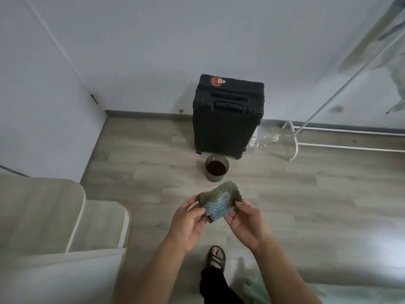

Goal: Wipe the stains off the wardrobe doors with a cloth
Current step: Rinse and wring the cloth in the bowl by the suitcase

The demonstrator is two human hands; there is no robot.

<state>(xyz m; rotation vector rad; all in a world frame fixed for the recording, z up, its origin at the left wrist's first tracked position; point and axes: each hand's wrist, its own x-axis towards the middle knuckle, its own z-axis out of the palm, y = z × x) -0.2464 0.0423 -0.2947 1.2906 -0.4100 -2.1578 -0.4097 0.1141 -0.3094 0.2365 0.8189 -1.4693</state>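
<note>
both hands (219, 220) pinching one cloth (220, 200)

Left hand (188, 218) and right hand (245, 222): bare. Left forearm (149, 273) and right forearm (282, 273): bare as far as the lower edge of the view. Below the hands and between the forearms is one foot in a dark open-toed sandal (216, 257) with several cross straps, toes showing. Above it is a black trouser leg (213, 284), which ends at the ankle.
</note>
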